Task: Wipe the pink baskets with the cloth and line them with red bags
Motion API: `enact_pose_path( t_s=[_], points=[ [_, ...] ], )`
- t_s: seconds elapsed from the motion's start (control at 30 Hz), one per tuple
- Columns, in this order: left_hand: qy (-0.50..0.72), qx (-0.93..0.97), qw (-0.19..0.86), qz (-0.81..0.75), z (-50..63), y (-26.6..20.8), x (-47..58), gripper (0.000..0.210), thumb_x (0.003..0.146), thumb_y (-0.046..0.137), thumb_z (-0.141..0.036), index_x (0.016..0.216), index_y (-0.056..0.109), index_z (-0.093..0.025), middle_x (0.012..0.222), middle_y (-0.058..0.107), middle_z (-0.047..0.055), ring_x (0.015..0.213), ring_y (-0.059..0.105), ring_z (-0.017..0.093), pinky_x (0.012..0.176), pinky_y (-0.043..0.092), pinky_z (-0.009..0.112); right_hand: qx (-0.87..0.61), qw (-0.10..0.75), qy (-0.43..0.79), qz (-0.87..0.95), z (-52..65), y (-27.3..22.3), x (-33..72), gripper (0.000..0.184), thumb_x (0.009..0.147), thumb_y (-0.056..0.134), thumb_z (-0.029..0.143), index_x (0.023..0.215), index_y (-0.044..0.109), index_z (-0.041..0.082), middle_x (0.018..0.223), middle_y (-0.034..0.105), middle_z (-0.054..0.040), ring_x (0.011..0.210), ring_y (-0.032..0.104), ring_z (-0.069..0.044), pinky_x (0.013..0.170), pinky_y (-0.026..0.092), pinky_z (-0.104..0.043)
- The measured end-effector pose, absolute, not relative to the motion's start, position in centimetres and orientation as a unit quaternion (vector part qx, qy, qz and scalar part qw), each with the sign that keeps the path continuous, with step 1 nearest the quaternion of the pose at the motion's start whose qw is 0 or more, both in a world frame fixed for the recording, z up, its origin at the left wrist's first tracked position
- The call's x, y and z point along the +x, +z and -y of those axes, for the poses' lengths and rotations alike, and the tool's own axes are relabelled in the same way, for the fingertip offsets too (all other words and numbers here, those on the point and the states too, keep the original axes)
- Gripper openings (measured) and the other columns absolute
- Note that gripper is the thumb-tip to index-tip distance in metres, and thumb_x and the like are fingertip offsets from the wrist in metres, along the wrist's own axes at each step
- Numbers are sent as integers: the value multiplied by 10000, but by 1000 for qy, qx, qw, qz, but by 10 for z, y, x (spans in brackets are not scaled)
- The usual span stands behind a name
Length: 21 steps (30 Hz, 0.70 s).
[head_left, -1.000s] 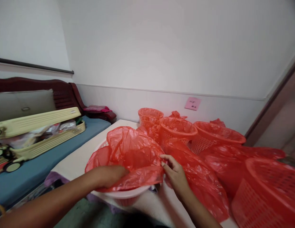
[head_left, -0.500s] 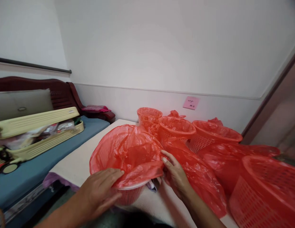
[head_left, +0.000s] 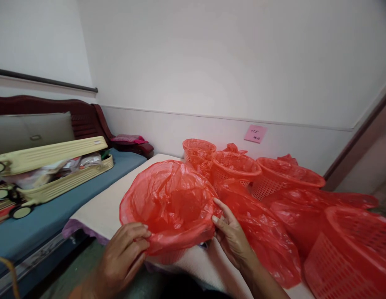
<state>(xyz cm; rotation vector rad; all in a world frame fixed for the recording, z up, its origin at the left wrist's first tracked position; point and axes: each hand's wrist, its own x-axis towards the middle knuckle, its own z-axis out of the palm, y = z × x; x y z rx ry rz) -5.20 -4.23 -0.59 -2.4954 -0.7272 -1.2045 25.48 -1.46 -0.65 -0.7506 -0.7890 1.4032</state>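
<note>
In front of me a basket (head_left: 168,256) stands with a thin red plastic bag (head_left: 180,203) lining it, the bag's edge folded out over the rim. At the near left of the rim, my left hand (head_left: 126,251) is closed with its fingers on the folded bag edge. My right hand (head_left: 228,230) pinches the bag at the right side of the rim between thumb and fingers. The basket's wall shows faintly through the red film below the rim. A small dark item beside the basket is mostly hidden by my right hand.
Several red plastic baskets, one of them a large basket (head_left: 345,249), stand to the right and back, with loose red bags (head_left: 258,232) among them. A cream suitcase (head_left: 68,176) lies partly open on the blue bed (head_left: 127,162). A pink note (head_left: 255,133) is on the wall.
The near edge of the bag has come down over the basket's rim, covering the pale strip that showed before. My left hand has moved slightly left and down. The view has shifted slightly.
</note>
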Motion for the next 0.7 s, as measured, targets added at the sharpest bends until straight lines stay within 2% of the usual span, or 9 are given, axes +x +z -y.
enact_pose_path(
  t_s=[0.17, 0.3, 0.43, 0.57, 0.63, 0.7],
  points=[
    [-447, -832, 147, 295, 41, -17, -57, 270, 809, 576, 52, 998, 606, -139, 1069, 547, 99, 1026, 523, 214, 880, 440, 379, -340, 645, 578, 366, 8, -16, 255, 681, 667, 841, 307, 1273, 531, 293, 1033, 722, -43, 746, 678, -162, 644, 524, -267],
    [-453, -817, 149, 324, 41, -21, -58, 278, 810, 573, 50, 1005, 600, -146, 1048, 527, 91, 1002, 511, 217, 861, 430, 394, -352, 645, 562, 380, 4, -22, 255, 669, 673, 833, 299, 1269, 531, 269, 724, 655, 36, 523, 550, -101, 532, 438, -227],
    [-455, -807, 159, 341, 42, -21, -58, 278, 810, 569, 50, 1002, 593, -149, 1037, 502, 85, 975, 499, 209, 836, 431, 379, -409, 647, 513, 388, 2, -21, 258, 589, 676, 810, 336, 1205, 566, 247, 707, 601, 45, 564, 552, -116, 518, 416, -227],
    [-434, -813, 164, 351, 43, -22, -59, 349, 808, 582, 40, 1099, 584, -154, 1072, 490, 89, 1000, 492, 207, 841, 443, 368, -500, 679, 368, 392, 11, -8, 266, 288, 746, 712, 392, 962, 627, 221, 654, 550, 46, 519, 494, -121, 479, 393, -249],
    [-434, -814, 151, 356, 44, -22, -58, 371, 815, 559, 42, 1123, 582, -163, 1077, 486, 86, 1009, 491, 201, 841, 452, 354, -531, 679, 251, 439, 23, 5, 266, 199, 795, 658, 394, 913, 635, 235, 734, 600, 14, 630, 560, -155, 578, 461, -290],
    [-450, -809, 124, 357, 45, -22, -55, 371, 825, 519, 47, 1115, 585, -175, 1064, 483, 77, 1010, 493, 188, 833, 461, 327, -520, 636, 124, 556, 37, 20, 257, 151, 865, 596, 359, 963, 644, 255, 886, 648, -16, 810, 615, -188, 727, 498, -326]
  ],
)
